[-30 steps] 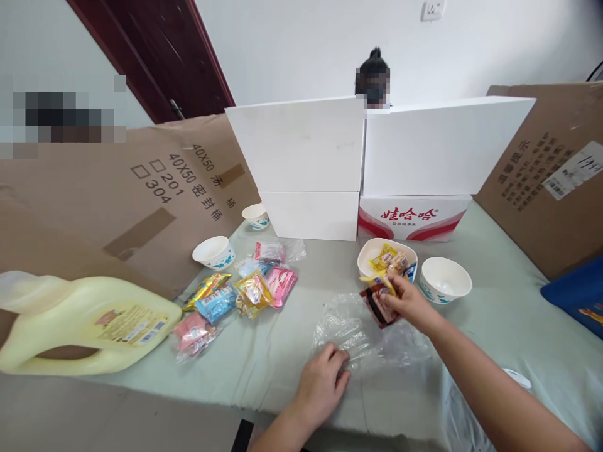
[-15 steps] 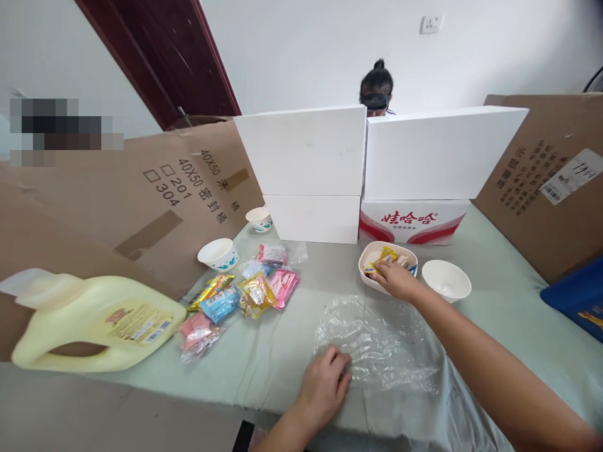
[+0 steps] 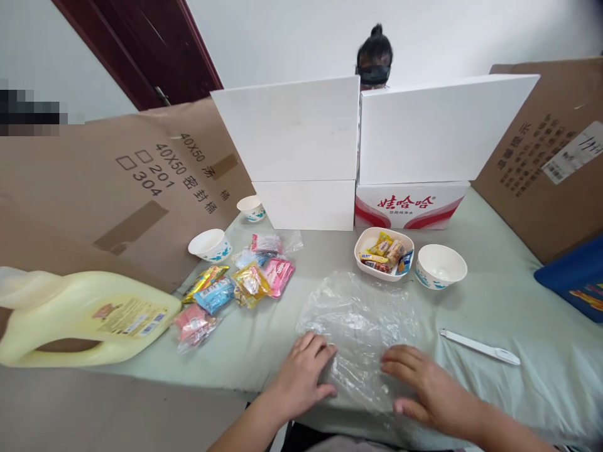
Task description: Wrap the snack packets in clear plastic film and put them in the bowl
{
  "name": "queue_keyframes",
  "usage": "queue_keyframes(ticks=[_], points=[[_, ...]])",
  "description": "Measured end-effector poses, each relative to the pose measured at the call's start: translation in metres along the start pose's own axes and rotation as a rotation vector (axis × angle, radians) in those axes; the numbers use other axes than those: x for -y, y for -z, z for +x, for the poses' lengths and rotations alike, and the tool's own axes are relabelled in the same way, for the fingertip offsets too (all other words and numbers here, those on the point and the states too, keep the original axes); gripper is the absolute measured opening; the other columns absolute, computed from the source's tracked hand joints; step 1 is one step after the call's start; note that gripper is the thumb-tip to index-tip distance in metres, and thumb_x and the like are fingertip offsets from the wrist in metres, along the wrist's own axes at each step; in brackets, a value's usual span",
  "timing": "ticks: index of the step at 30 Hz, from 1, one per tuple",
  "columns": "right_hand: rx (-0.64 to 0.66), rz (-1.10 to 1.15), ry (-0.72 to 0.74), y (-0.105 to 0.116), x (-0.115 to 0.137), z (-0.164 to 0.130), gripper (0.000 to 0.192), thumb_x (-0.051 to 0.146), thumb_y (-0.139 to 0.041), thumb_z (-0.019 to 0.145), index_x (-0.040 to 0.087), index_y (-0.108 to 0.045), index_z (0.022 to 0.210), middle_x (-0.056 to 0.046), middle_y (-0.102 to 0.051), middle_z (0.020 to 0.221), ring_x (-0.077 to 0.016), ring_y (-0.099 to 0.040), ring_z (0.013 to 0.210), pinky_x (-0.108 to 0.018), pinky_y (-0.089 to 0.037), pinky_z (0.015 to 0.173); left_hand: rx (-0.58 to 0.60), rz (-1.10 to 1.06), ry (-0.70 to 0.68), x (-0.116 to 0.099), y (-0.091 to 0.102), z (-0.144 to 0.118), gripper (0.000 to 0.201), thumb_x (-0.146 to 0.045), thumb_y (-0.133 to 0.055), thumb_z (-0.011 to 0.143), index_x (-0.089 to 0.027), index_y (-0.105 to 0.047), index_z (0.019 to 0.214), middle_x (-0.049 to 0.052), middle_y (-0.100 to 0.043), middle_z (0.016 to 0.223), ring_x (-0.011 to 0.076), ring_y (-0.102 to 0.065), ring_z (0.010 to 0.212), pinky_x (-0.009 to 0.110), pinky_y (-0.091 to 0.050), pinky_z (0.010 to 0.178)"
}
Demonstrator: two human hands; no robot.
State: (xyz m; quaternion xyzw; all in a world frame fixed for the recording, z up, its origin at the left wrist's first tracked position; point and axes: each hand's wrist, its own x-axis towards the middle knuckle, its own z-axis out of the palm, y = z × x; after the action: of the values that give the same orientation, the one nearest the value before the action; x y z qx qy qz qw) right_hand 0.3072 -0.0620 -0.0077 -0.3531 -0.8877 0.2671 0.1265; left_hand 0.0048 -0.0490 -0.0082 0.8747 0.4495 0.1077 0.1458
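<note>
**Both hands flat on a crinkled plastic bag**

The left hand (image 3: 301,373) lies palm down, fingers spread and gripping nothing, on the near left edge of a crumpled clear plastic bag (image 3: 360,323) spread on the pale green cloth-covered worktop (image 3: 494,301). The right hand (image 3: 426,389) rests the same way on the bag's near right part, fingers extended and loose, nothing held. The two hands are apart, with a stretch of wrinkled plastic between them.

Just beyond the bag's far edge stands a white rounded-square bowl filled with wrapped sweets (image 3: 384,254), and just beside it on the right an empty white round bowl with a blue pattern (image 3: 441,266). To the right of the bag, near the right hand but not touching it, lies a slim white plastic tool (image 3: 479,347).

To the left of the bag sits a loose cluster of small snack packets in yellow, blue, pink and clear wrappers (image 3: 240,285). Behind them are two more small white paper bowls with blue pattern (image 3: 210,244), one farther back than the other. A large pale yellow plastic jug with a label (image 3: 85,317) lies on its side at the left edge. Brown cardboard sheets (image 3: 141,188) and white foam boxes (image 3: 287,132) wall the worktop in, and another person's head shows above the boxes.
</note>
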Motion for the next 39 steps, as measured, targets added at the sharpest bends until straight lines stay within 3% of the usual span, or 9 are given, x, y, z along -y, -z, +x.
queue_keyframes(ticks=[4, 7, 11, 18, 22, 25, 29, 34, 39], points=[[0.003, -0.084, 0.01, -0.031, -0.007, -0.036, 0.079, 0.049, -0.068, 0.082, 0.028, -0.032, 0.149, -0.01, -0.038, 0.151, -0.0335, -0.032, 0.14, -0.054, -0.034, 0.111, -0.019, 0.06, -0.063, 0.008, -0.003, -0.009, 0.018, -0.016, -0.073, 0.076, -0.022, -0.065, 0.091, 0.007, -0.062, 0.11, 0.031, -0.053, 0.111, 0.049, -0.046, 0.092], [-0.079, -0.173, -0.008, -0.05, -0.005, -0.043, 0.069, 0.025, -0.059, 0.089, 0.036, -0.029, 0.149, -0.003, -0.038, 0.151, -0.0296, -0.029, 0.141, -0.052, -0.034, 0.111, -0.055, -0.005, -0.185, 0.004, -0.005, -0.01, 0.013, -0.009, -0.06, 0.082, -0.021, -0.063, 0.086, 0.006, -0.063, 0.117, 0.0296, -0.049, 0.122, 0.05, -0.04, 0.103], [-0.132, -0.085, 0.028, -0.06, 0.007, -0.037, 0.045, 0.021, -0.05, 0.092, 0.031, -0.05, 0.136, -0.004, -0.06, 0.133, -0.0258, -0.05, 0.128, -0.044, -0.043, 0.105, 0.013, -0.153, -0.235, -0.006, -0.002, -0.007, 0.018, -0.01, -0.049, 0.088, -0.021, -0.061, 0.097, 0.005, -0.067, 0.096, 0.0208, -0.061, 0.1, 0.037, -0.048, 0.092], [-0.239, 0.39, -0.372, -0.041, 0.01, -0.035, 0.028, 0.038, -0.037, 0.099, 0.025, -0.062, 0.102, -0.003, -0.069, 0.091, -0.0177, -0.066, 0.081, -0.029, -0.053, 0.073, 0.416, -0.307, -0.084, 0.006, 0.03, -0.012, 0.028, -0.007, -0.056, 0.066, -0.023, -0.06, 0.088, -0.002, -0.064, 0.082, 0.0171, -0.059, 0.081, 0.026, -0.045, 0.075], [-0.31, 0.451, -0.516, -0.037, -0.002, -0.031, 0.035, 0.047, -0.036, 0.097, 0.024, -0.063, 0.1, 0.0, -0.065, 0.069, -0.0177, -0.064, 0.065, -0.03, -0.052, 0.065, 0.581, -0.732, 0.139, 0.025, 0.04, -0.003, 0.015, -0.014, -0.058, 0.067, -0.02, -0.049, 0.077, -0.005, -0.063, 0.075, 0.0127, -0.058, 0.07, 0.023, -0.043, 0.066], [-0.423, 0.396, -0.556, -0.035, -0.01, -0.017, 0.034, 0.049, -0.043, 0.092, 0.023, -0.063, 0.1, -0.003, -0.068, 0.077, -0.0179, -0.064, 0.062, -0.031, -0.052, 0.064, 0.372, -1.034, 0.331, 0.038, 0.034, 0.011, 0.023, -0.022, -0.062, 0.069, -0.02, -0.042, 0.079, -0.006, -0.059, 0.072, 0.011, -0.058, 0.066, 0.023, -0.044, 0.063], [-0.523, 0.377, -0.595, -0.03, -0.021, 0.01, 0.033, 0.048, -0.046, 0.088, 0.022, -0.061, 0.104, -0.003, -0.068, 0.075, -0.0189, -0.064, 0.062, -0.031, -0.051, 0.06, -0.02, -1.047, 0.478, 0.051, 0.011, 0.023, 0.036, -0.025, -0.063, 0.07, -0.021, -0.044, 0.099, -0.007, -0.055, 0.073, 0.0098, -0.057, 0.059, 0.023, -0.044, 0.059], [-0.502, 0.214, -0.628, -0.028, -0.037, 0.035, 0.034, 0.042, -0.045, 0.085, 0.02, -0.059, 0.107, -0.001, -0.065, 0.068, -0.0206, -0.063, 0.062, -0.033, -0.049, 0.062, -0.236, -0.538, 0.585, 0.058, -0.014, 0.019, 0.051, -0.013, -0.055, 0.075, -0.019, -0.044, 0.124, -0.004, -0.059, 0.076, 0.0129, -0.059, 0.062, 0.028, -0.049, 0.067], [-0.444, 0.024, -0.692, -0.035, -0.04, 0.042, 0.035, 0.038, -0.041, 0.088, 0.018, -0.058, 0.111, -0.005, -0.07, 0.079, -0.0232, -0.067, 0.074, -0.034, -0.048, 0.069, -0.527, 0.061, 0.426, 0.042, -0.017, 0.015, 0.034, -0.015, -0.053, 0.085, -0.017, -0.054, 0.119, 0.009, -0.063, 0.099, 0.0228, -0.064, 0.088, 0.036, -0.052, 0.076]])
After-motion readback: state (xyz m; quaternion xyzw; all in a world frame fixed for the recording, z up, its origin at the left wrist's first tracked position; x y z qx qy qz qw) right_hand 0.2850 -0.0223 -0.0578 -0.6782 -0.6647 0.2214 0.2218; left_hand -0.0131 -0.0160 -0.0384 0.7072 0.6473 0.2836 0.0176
